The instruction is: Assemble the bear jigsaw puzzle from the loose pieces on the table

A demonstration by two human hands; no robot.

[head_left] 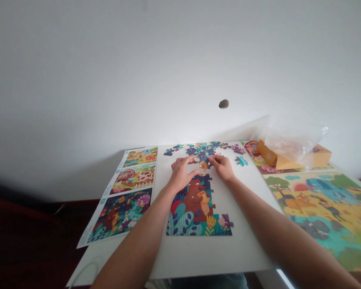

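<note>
One orange box (267,155), contents hidden, clear bag (289,141) atop; white bench (234,257), holed wall (138,80) behind; part-built puzzle (195,198) mid-bench; left hand (181,175), digits apart; right hand (224,168) at puzzle piece (203,165), grip unclear.

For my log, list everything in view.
Wall: one, white, holed, behind
Table: one, white, centre
Picture sheet: one, multicoloured, left
Bear puzzle: one, multicoloured, centre
Piece: one, blue-orange, between hands
Loose pieces: many, multicoloured, behind
Farm picture: one, multicoloured, far right
Animal picture: one, multicoloured, near right
Box: count unclear, orange, far right
Bag: one, clear, over box
Cord: one, pale, near left
Floor: one, dark, lower left
Clothing: some, bluish, bottom
Arms: two, bare, foreground
Left hand, right hand: two, bare, centre
</note>
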